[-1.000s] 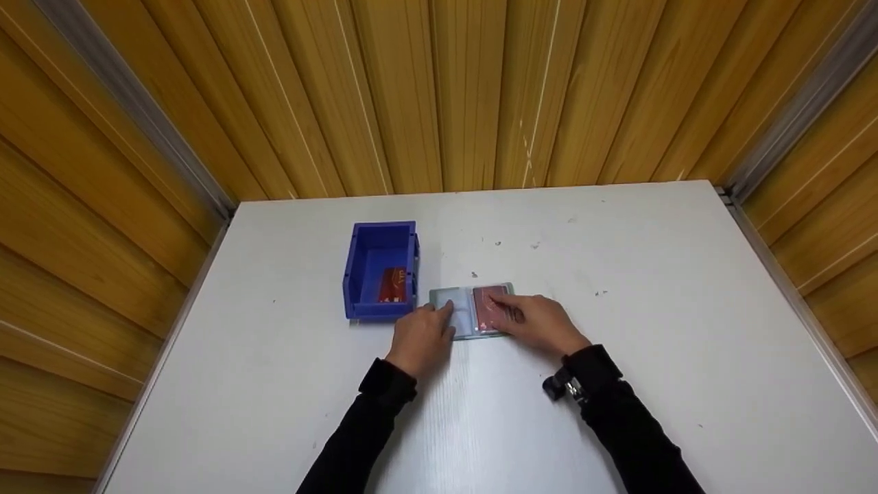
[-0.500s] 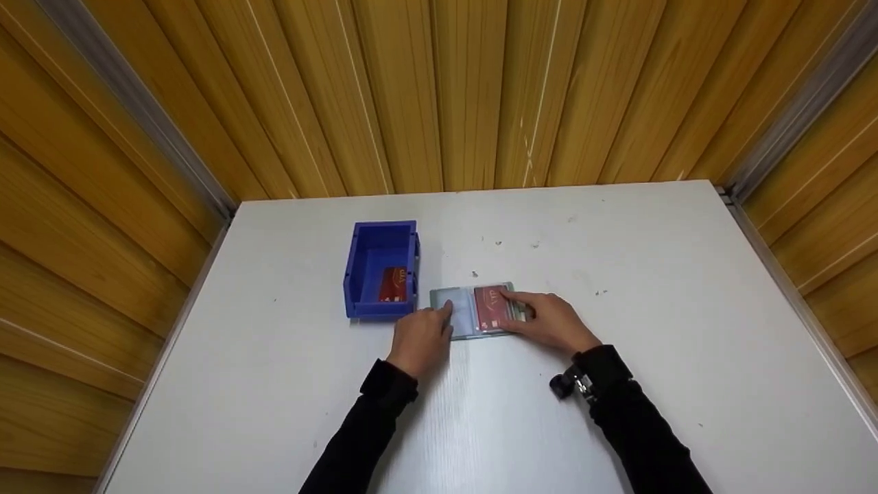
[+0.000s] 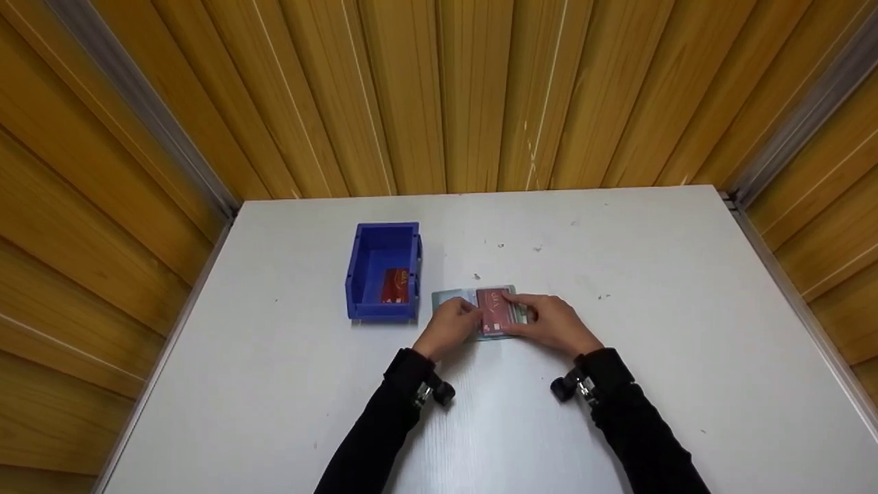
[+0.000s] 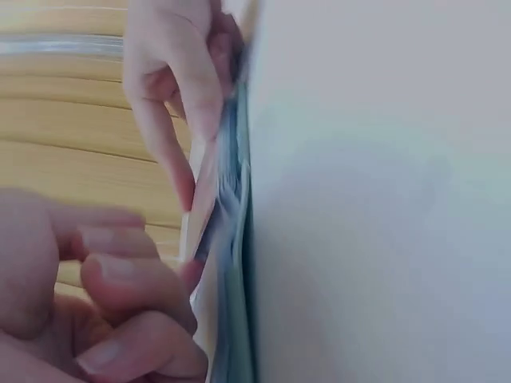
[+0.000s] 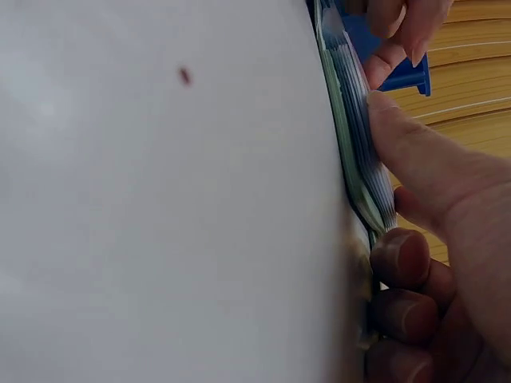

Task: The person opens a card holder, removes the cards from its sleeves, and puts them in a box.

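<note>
Left hand [image 3: 449, 326]: fingers bent at the edge of the red card [image 3: 492, 309]; whether pinching cannot be told.
Right hand [image 3: 552, 322]: thumb and forefinger pinch the right side of the card holder [image 3: 449, 296], apparently bracing it.
Card holder: open on the table [image 3: 274, 384], likely for support, red card at right.
Blue bin [image 3: 384, 312]: second card [image 3: 396, 284] inside, within easy reach.

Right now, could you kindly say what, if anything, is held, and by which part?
The right hand holds the card holder by its right-hand side. Whether the left hand grips it too cannot be told.

Bin [image 3: 381, 313], one card [image 3: 396, 285] inside, left of the card holder [image 3: 446, 296] on the table [image 3: 274, 384]
</note>
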`<action>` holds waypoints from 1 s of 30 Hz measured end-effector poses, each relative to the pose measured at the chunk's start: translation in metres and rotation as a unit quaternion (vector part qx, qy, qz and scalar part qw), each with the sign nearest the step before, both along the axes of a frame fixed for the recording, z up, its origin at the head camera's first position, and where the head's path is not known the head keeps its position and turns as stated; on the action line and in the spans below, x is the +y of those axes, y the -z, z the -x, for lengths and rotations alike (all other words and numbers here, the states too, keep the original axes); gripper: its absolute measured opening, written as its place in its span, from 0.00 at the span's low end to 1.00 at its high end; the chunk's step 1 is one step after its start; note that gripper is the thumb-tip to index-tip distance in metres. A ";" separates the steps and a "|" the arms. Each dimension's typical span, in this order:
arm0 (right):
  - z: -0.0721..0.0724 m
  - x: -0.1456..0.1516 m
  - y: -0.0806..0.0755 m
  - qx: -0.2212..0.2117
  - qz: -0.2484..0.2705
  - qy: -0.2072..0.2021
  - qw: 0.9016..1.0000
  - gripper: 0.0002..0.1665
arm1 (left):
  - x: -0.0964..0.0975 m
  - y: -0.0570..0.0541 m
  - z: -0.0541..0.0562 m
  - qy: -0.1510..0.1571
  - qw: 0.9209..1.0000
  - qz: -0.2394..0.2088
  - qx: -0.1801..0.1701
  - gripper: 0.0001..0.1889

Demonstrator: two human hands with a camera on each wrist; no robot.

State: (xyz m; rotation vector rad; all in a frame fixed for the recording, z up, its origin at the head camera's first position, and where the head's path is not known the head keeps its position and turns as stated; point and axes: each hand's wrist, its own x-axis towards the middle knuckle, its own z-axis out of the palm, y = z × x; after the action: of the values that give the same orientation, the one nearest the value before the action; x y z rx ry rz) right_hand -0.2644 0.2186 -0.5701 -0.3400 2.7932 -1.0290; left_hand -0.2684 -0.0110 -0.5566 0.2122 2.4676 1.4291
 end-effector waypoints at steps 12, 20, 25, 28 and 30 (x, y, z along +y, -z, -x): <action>0.003 0.002 0.002 -0.003 0.001 -0.005 1.000 0.42 | 0.009 0.001 0.010 0.025 0.999 0.030 0.006 0.15; 0.003 0.001 0.002 -0.005 0.000 -0.005 1.000 0.43 | 0.006 0.007 0.009 0.023 0.999 0.025 0.020 0.15; 0.003 0.002 0.002 -0.010 -0.001 -0.008 1.000 0.43 | 0.004 0.008 0.008 0.018 0.999 0.011 0.024 0.15; 0.004 0.003 0.002 -0.010 0.000 -0.009 1.000 0.43 | 0.003 0.010 0.007 0.019 1.000 0.000 0.023 0.14; 0.004 0.003 0.002 -0.006 0.002 -0.011 1.000 0.43 | 0.002 0.011 0.007 0.021 0.999 -0.011 0.023 0.14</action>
State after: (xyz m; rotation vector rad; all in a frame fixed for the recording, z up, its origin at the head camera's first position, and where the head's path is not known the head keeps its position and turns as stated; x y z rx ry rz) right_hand -0.2681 0.2218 -0.5724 -0.3645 2.7710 -1.0297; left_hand -0.2754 -0.0088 -0.5676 0.3027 2.4686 1.4506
